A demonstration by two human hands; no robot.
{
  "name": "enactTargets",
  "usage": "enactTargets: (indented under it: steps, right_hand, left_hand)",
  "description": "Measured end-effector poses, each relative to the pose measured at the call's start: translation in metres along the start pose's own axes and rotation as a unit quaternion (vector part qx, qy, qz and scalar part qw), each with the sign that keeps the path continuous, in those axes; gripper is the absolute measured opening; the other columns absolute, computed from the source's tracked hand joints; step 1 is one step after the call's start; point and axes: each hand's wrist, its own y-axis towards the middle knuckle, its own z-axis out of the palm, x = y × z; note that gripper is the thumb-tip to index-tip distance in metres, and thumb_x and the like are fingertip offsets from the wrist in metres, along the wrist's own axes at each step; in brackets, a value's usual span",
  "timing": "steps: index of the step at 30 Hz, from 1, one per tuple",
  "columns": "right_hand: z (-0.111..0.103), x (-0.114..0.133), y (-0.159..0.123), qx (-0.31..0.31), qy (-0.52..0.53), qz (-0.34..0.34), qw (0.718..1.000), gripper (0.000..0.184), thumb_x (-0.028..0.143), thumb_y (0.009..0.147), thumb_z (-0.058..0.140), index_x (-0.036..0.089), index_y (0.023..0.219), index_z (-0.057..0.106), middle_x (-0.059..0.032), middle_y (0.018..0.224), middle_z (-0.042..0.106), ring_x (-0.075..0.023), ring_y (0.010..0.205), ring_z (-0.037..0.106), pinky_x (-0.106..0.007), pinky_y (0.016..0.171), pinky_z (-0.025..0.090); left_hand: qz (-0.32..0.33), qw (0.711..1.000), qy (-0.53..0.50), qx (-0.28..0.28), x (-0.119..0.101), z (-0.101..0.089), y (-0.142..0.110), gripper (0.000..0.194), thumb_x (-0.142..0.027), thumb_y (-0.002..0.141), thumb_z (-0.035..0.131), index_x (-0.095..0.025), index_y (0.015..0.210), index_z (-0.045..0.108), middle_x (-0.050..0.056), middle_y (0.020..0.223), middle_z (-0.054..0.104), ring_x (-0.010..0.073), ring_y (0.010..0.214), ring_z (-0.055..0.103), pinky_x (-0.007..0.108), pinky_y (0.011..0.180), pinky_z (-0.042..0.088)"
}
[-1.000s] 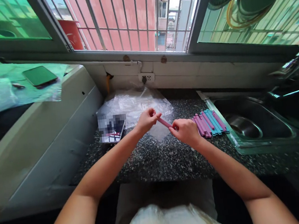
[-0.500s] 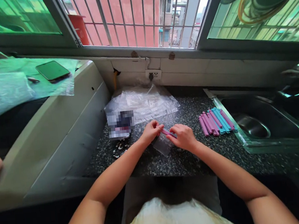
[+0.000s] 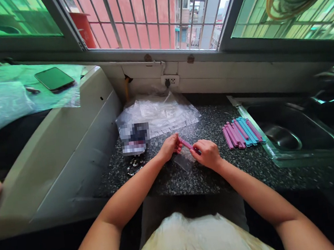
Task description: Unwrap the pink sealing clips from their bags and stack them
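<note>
A slim pink bag clip (image 3: 186, 143) is held slantwise between my two hands over the counter. My left hand (image 3: 171, 146) pinches its far left end with the fingertips. At the near right end, my right hand (image 3: 206, 152) has its thumb and curled fingers closed on the clip. Beneath both hands lies a small clear plastic bag (image 3: 184, 163), partly hidden by them. To the right, several pink and blue bag clips (image 3: 242, 133) rest side by side in a loose pile.
Flat clear bags (image 3: 160, 113) are heaped against the back wall. Small shiny metal pieces (image 3: 134, 165) lie left of my hands, beside a blurred-out item (image 3: 135, 139). A sink (image 3: 299, 131) borders the counter on the right. A phone (image 3: 54, 79) lies on the raised white surface at left.
My hands have drawn slightly apart along the pink clip, so more of it shows between them. My right hand has shifted a little to the right. The clip pile is unchanged.
</note>
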Motion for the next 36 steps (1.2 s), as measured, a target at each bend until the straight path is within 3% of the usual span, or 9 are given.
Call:
enactTargets:
  steps: [3,7,12,23,36]
  right_hand:
    - [0.000,0.001,0.000,-0.002,-0.007,-0.004,1.000,0.022,0.032,0.082,0.050,0.018,0.069,0.060,-0.0032,0.066,0.059,-0.0148,0.066,0.052,-0.026,0.065,0.032]
    - [0.000,0.002,-0.001,-0.003,-0.002,-0.016,1.000,0.023,0.032,0.083,0.049,0.018,0.068,0.060,-0.0032,0.065,0.058,-0.0146,0.066,0.051,-0.026,0.065,0.032]
    - [0.002,0.002,-0.002,-0.022,0.012,-0.026,0.999,0.023,0.031,0.084,0.046,0.018,0.068,0.058,-0.0023,0.063,0.055,-0.0139,0.064,0.050,-0.024,0.064,0.035]
    - [0.003,0.000,-0.001,-0.035,0.046,-0.036,0.998,0.019,0.028,0.080,0.047,0.020,0.064,0.053,-0.0005,0.059,0.051,-0.0129,0.058,0.047,-0.024,0.060,0.035]
    - [-0.001,0.002,-0.001,-0.036,0.063,-0.033,0.997,0.022,0.030,0.083,0.044,0.019,0.066,0.053,-0.0005,0.060,0.051,-0.0114,0.056,0.047,-0.022,0.057,0.035]
  left_hand:
    - [-0.013,0.998,0.048,0.027,-0.002,-0.001,-0.001,0.053,-0.065,0.076,0.040,-0.016,0.059,0.048,-0.002,0.046,0.046,0.0065,0.035,0.037,0.021,0.036,0.025]
    - [0.051,0.989,0.134,0.036,0.003,-0.002,-0.001,0.054,-0.064,0.076,0.040,-0.017,0.051,0.045,-0.004,0.039,0.039,0.0063,0.036,0.031,0.022,0.037,0.020]
    - [0.092,0.986,0.139,0.022,0.010,-0.002,0.000,0.053,-0.065,0.074,0.043,-0.017,0.050,0.043,-0.004,0.041,0.037,0.0063,0.040,0.029,0.022,0.040,0.020]
    - [-0.030,0.999,0.007,0.035,-0.005,0.008,-0.012,0.043,-0.057,0.075,0.050,-0.018,0.060,0.039,-0.011,0.038,0.022,0.0026,0.032,0.014,0.019,0.036,0.008]
    - [-0.046,0.997,-0.044,0.048,0.000,0.005,-0.008,0.040,-0.054,0.074,0.053,-0.018,0.061,0.039,-0.011,0.038,0.023,0.0019,0.030,0.014,0.017,0.034,0.005]
